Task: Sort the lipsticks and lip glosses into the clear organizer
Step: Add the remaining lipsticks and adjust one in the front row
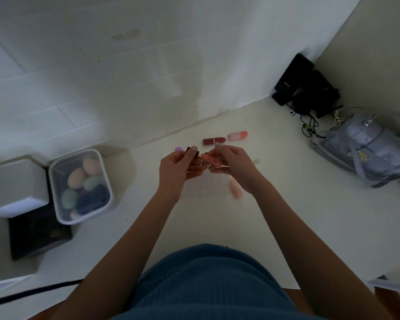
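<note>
My left hand [180, 166] and my right hand [231, 165] meet above the clear organizer [203, 185], which lies on the white table and is partly hidden by them. Between them they hold a lip product [200, 155]: the left grips its dark end, the right pinches its orange-pink end. A dark red lipstick [214, 140] and a pink lip gloss [237, 135] lie behind the hands. A small purple cap or tube [178, 149] shows just left of my left hand. A peach tube [236, 191] lies right of the organizer.
A clear tub of makeup sponges [81, 185] stands at the left beside a white box [14, 185] and a black box [37, 236]. Black devices with cables [307, 88] sit in the far right corner. A grey handbag [370, 151] rests at the right.
</note>
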`<action>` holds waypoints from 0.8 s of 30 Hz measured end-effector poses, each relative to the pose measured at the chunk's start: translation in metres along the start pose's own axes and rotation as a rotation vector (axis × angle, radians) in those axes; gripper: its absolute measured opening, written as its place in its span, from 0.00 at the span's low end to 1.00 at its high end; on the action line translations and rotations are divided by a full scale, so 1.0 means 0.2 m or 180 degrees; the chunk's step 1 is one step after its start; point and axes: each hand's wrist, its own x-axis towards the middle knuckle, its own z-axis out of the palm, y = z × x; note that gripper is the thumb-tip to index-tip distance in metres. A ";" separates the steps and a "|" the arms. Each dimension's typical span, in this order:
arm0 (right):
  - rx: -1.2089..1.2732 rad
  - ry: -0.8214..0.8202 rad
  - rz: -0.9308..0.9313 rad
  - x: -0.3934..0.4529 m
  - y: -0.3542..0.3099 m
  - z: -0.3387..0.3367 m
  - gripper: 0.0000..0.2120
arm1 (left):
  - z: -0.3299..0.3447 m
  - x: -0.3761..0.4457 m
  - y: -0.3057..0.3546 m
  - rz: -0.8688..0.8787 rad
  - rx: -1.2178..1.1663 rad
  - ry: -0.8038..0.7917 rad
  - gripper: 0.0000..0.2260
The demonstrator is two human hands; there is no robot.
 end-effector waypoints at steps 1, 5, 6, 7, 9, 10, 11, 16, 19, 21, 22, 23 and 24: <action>-0.0179 -0.0001 -0.0090 0.00 -0.01 0.01 0.14 | 0.00 0.00 0.01 0.0025 0.0097 -0.0014 0.11; -0.0527 -0.0293 -0.0432 0.02 -0.04 0.05 0.06 | -0.02 0.00 0.04 0.0111 0.0417 -0.0094 0.09; -0.0493 -0.0434 -0.0380 0.03 -0.05 0.05 0.09 | -0.03 0.00 0.05 0.0143 0.0476 -0.0093 0.09; -0.0484 -0.0574 -0.0297 0.04 -0.07 0.05 0.12 | -0.04 0.00 0.05 0.0176 0.0521 -0.0079 0.08; -0.0550 -0.0834 -0.0159 0.05 -0.09 0.04 0.16 | -0.05 0.00 0.06 0.0218 0.0591 -0.0059 0.08; -0.0601 -0.0946 -0.0113 0.05 -0.10 0.03 0.17 | -0.06 0.00 0.06 0.0223 0.0625 -0.0073 0.07; -0.0697 -0.1017 -0.0093 0.06 -0.11 0.03 0.17 | -0.06 0.00 0.06 0.0215 0.0657 -0.0104 0.06; -0.1282 -0.0282 -0.0644 0.08 -0.12 0.07 0.13 | -0.07 -0.01 0.05 0.0405 0.0626 0.0565 0.11; -0.1362 0.0139 -0.0939 0.08 -0.09 0.10 0.12 | -0.14 -0.01 0.06 0.0664 0.0446 0.1235 0.15; -0.1350 0.0234 -0.1010 0.07 -0.06 0.14 0.11 | -0.18 0.00 0.05 0.0659 0.0558 0.1303 0.15; -0.1377 0.0235 -0.1016 0.06 -0.05 0.16 0.11 | -0.18 0.00 0.05 0.0620 0.0621 0.1270 0.15; -0.1493 0.0214 -0.1010 0.05 -0.03 0.18 0.10 | -0.18 0.01 0.04 0.0584 0.0680 0.1230 0.14; -0.1724 0.0173 -0.1020 0.04 -0.01 0.19 0.09 | -0.18 0.01 0.02 0.0561 0.0730 0.1191 0.13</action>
